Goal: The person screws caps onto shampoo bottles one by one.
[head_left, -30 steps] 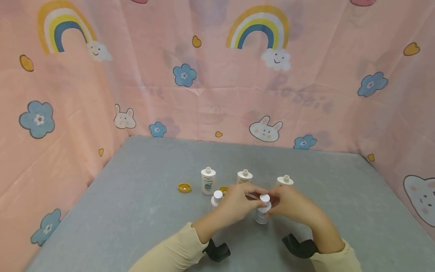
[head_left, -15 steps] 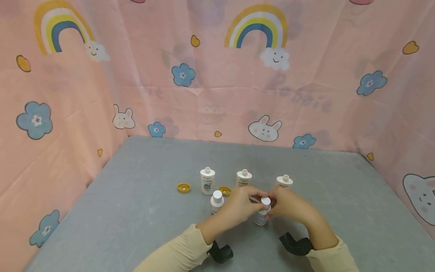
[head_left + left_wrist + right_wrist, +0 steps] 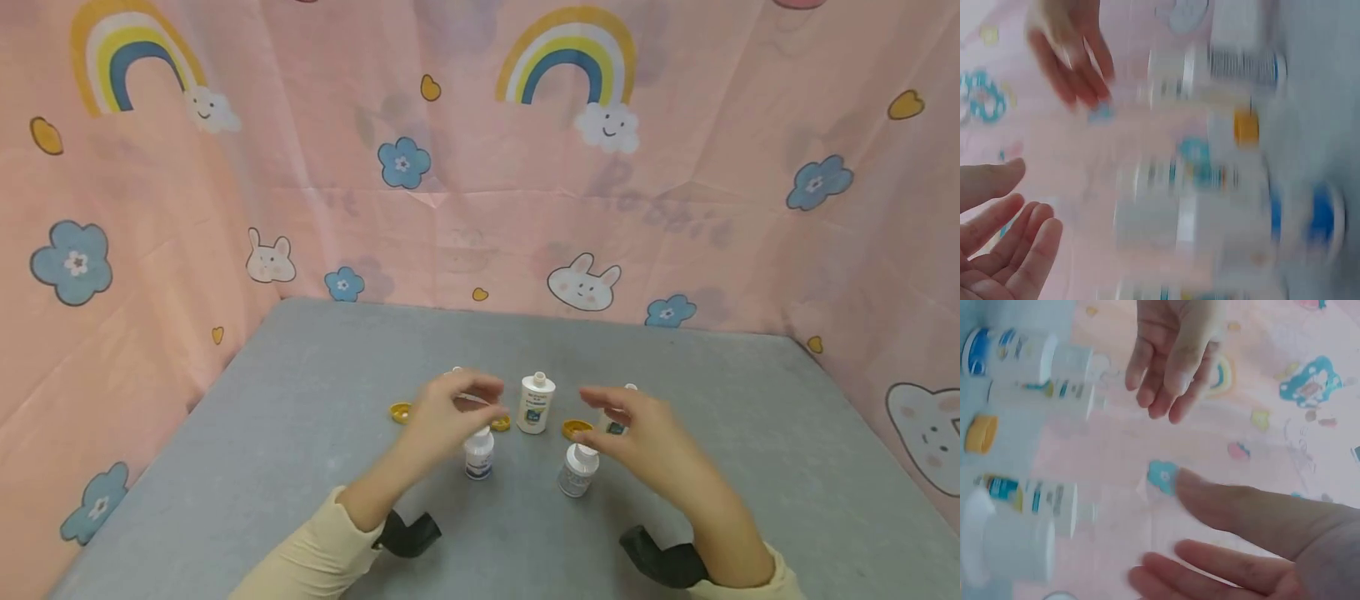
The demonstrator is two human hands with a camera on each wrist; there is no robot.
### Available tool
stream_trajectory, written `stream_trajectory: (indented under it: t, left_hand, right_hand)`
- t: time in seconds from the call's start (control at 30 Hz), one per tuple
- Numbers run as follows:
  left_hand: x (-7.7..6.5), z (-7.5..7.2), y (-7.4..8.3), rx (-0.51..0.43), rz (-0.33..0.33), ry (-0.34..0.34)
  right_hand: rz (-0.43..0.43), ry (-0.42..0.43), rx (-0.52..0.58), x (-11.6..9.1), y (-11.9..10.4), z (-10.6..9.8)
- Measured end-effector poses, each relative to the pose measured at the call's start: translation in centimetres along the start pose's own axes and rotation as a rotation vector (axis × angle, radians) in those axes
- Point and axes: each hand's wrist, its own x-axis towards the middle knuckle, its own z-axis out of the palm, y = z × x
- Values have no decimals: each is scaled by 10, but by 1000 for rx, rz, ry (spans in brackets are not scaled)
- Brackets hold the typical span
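Observation:
My left hand (image 3: 450, 417) hovers with thumb and fingers apart over a small white-capped bottle (image 3: 478, 460) with blue on its label. My right hand (image 3: 648, 425), also with fingers apart, is just right of and above a second white-capped bottle (image 3: 577, 473), which stands upright at the front. Neither hand holds anything, as the right wrist view shows with the right fingers (image 3: 1222, 565) spread from the thumb. Behind stands a white uncapped bottle (image 3: 534, 408). Another uncapped bottle (image 3: 615, 423) is partly hidden by the right hand, and a third is mostly covered by the left.
Yellow oval caps lie on the grey table (image 3: 337, 467): one at the left (image 3: 401, 412), one near the left fingertips (image 3: 501, 423), one near the right thumb (image 3: 577, 428). A pink printed cloth (image 3: 465, 225) hangs behind and at both sides.
Both hands were together at the front right bottle. They have let go and parted, the left moving leftward, the right slightly up and rightward. That bottle stands on the table.

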Motion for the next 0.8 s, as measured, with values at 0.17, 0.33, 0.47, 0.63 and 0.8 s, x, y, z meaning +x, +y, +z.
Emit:
stream_trajectory:
  t: [0.17,0.33,0.47,0.63,0.8]
  left_hand:
    - [7,-46,-20,71,-114,93]
    - [11,-70,-45,192,-179,59]
    - [13,-77,-63,232,-207,38]
    - [13,-80,-78,248,-245,20]
    - [13,-82,-88,225,-305,-19]
  right_hand:
    - [-42,123,62,3,-19,6]
    - [-32,83,231,22,-31,23]
    - [-14,61,308,41,-35,44]
    - [-4,73,339,60,-44,70]
    - [15,79,382,71,-48,87]
